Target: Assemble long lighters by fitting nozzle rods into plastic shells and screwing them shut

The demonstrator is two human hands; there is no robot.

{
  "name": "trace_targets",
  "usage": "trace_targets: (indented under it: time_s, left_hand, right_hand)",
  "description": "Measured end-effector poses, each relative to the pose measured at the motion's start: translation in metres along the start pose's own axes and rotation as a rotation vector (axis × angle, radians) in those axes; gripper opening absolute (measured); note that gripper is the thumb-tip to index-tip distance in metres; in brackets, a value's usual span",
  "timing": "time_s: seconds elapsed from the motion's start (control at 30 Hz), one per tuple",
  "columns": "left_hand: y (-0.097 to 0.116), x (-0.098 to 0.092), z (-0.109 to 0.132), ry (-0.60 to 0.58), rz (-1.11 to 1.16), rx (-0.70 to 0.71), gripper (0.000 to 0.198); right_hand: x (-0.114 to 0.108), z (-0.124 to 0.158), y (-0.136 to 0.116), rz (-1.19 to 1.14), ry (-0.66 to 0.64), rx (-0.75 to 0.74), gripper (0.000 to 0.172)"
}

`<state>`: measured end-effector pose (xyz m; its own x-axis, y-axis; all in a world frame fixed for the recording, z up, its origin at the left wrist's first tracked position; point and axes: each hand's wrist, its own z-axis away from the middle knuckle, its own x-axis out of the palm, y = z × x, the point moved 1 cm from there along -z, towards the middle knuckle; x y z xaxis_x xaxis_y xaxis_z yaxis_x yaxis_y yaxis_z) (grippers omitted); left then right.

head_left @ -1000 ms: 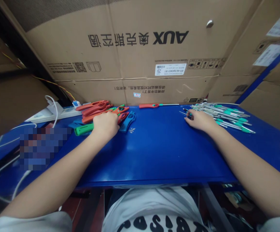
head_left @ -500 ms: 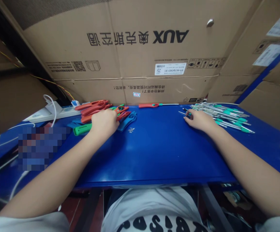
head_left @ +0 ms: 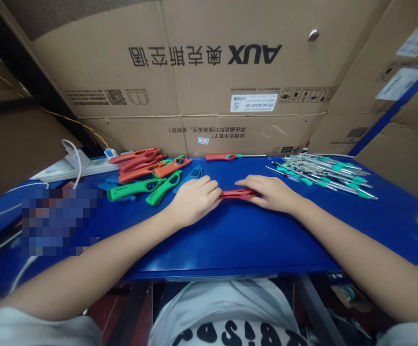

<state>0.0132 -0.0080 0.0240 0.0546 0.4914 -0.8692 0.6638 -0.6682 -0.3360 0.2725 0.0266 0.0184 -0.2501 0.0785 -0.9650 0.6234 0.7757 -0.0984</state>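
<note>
Between my hands, just above the blue table, is a red lighter casing (head_left: 237,193), lying level. My left hand (head_left: 196,201) has its fingers closed round the casing's left end. At the right end, my right hand (head_left: 274,193) grips it between thumb and fingers. Left of my left hand lies a pile of handle casings: orange-red ones (head_left: 142,161), green ones (head_left: 164,188) and blue ones (head_left: 190,178). Beyond my right hand is a heap of metal lighter tubes (head_left: 338,175) with teal-green parts. A thin dark pen-like tool (head_left: 279,170) lies at its near left edge.
A red lighter with a metal tube (head_left: 223,157) lies at the back against the cardboard wall (head_left: 209,86). A white power strip (head_left: 79,168) and white cables (head_left: 79,163) are at the left. The table's front edge (head_left: 230,274) runs before my body.
My left hand has come right from the casing pile with a red casing. My right hand has left the pen-like tool by the tubes and moved left onto the casing.
</note>
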Motion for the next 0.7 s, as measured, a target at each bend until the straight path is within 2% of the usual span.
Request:
trace_targets:
  time_s: [0.07,0.17,0.27,0.43,0.57,0.7]
  left_hand:
    - [0.002,0.004,-0.001,-0.02,0.057,0.013,0.028]
    - [-0.01,0.004,0.0,-0.066,0.146,-0.03,0.028]
    - [-0.038,-0.002,0.004,-0.093,0.176,-0.122,0.038]
    - [-0.081,-0.006,0.015,-0.193,0.054,-0.311,0.043]
    - [-0.092,0.003,0.019,-0.292,0.062,-0.336,0.036]
    - [-0.098,0.01,0.021,-0.336,0.117,-0.384,0.035]
  right_hand:
    - [0.006,-0.002,0.001,-0.004,-0.081,0.004,0.033]
    - [0.01,-0.001,0.01,-0.02,-0.094,0.067,0.031]
    - [0.009,0.002,0.02,0.0,-0.064,0.113,0.029]
    - [0.003,0.007,0.029,-0.004,-0.034,0.162,0.026]
    - [0.003,0.008,0.031,-0.007,-0.032,0.156,0.024]
    - [0.004,0.007,0.032,0.003,-0.05,0.154,0.022]
